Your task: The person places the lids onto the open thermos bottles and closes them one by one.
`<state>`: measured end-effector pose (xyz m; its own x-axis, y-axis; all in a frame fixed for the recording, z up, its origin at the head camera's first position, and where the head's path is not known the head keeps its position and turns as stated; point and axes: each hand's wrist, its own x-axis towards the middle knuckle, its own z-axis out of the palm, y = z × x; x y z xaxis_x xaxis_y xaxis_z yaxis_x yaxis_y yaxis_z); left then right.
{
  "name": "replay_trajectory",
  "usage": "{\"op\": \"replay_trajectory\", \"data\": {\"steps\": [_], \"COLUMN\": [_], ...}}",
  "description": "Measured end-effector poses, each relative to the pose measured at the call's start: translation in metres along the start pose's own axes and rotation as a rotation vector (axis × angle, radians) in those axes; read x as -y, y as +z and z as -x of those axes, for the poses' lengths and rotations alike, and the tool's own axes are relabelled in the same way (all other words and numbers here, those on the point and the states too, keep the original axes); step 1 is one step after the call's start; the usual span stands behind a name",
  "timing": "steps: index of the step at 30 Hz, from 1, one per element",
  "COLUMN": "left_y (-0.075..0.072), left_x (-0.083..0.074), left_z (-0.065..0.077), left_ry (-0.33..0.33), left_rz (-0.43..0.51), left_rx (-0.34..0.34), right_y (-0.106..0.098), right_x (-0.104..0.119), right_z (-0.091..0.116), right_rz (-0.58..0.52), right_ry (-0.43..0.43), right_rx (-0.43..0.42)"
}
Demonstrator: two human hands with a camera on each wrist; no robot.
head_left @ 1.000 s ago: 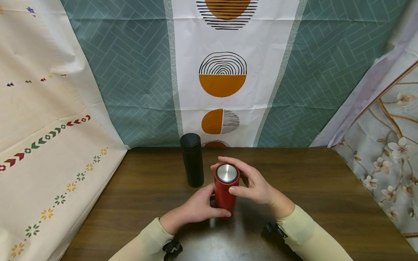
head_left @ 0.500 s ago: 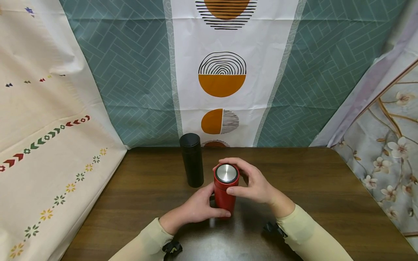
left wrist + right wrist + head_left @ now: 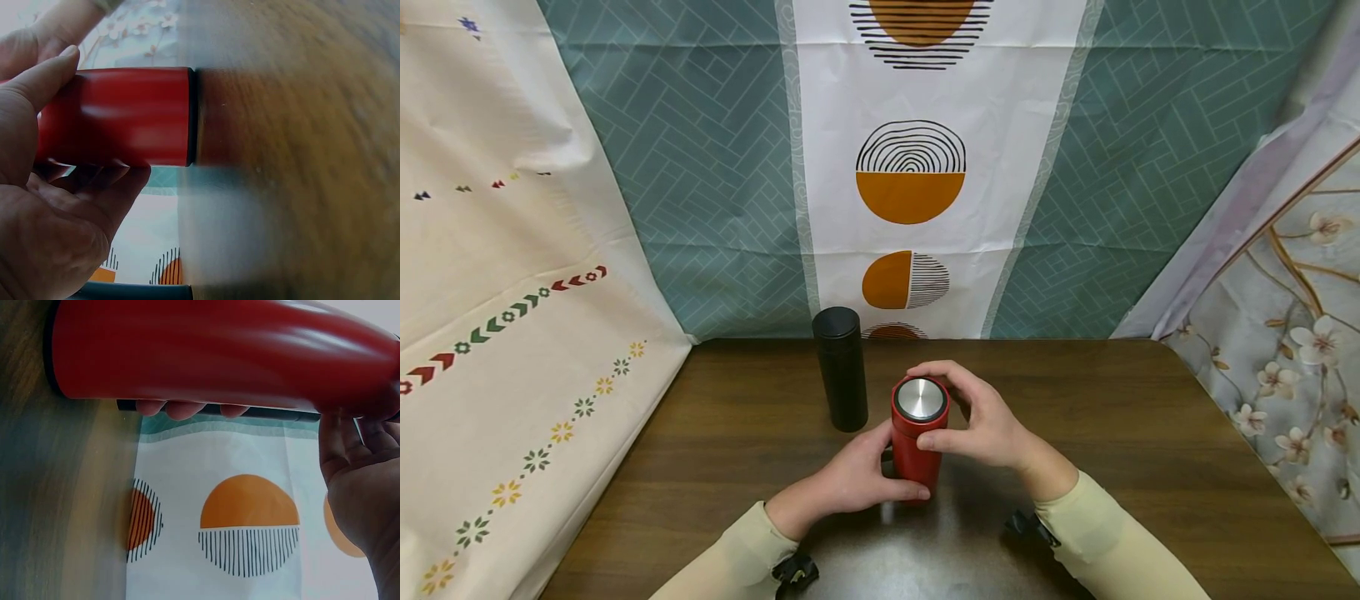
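Note:
A red thermos flask [image 3: 916,454] with a silver-topped lid [image 3: 921,399] stands upright on the wooden table, between both hands. Low on its body, my left hand [image 3: 861,477] grips it, thumb across the front and fingers round the far side. My right hand [image 3: 981,421] holds the lid end, its thumb on the near side and its fingers behind. In the left wrist view the flask's black base [image 3: 193,117] meets the tabletop. The right wrist view shows left-hand fingertips [image 3: 184,410] along the flask's far side.
A black flask [image 3: 842,371] stands upright behind and left of the red one. The brown table [image 3: 737,433] ends at a patterned curtain [image 3: 722,208] at the back. Cream cloth [image 3: 497,350] hangs on the left, flowered cloth [image 3: 1285,383] on the right.
My right thumb has slid slightly left across the front of the red flask's top, and the fingers behind have shifted right. The left hand and the flask's body have stayed put.

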<state>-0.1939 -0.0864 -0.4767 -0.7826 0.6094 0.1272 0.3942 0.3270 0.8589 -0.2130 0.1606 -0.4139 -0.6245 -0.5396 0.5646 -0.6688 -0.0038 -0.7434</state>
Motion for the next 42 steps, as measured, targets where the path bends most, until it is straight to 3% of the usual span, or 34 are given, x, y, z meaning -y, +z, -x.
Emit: {"op": "replay_trajectory", "data": {"steps": [29, 42], "left_y": [0.0005, 0.0003], "left_x": [0.0006, 0.0000], "left_z": [-0.0002, 0.0000], "left_ry": [0.002, -0.001], "left_rz": [0.010, 0.020], "left_rx": [0.001, 0.008], "right_y": [0.0011, 0.0010], "right_x": [-0.0020, -0.0085], "right_z": [0.0000, -0.0063], "right_rz": [0.007, -0.186], "right_ry": [0.003, -0.186], "right_rx": [-0.022, 0.145]}}
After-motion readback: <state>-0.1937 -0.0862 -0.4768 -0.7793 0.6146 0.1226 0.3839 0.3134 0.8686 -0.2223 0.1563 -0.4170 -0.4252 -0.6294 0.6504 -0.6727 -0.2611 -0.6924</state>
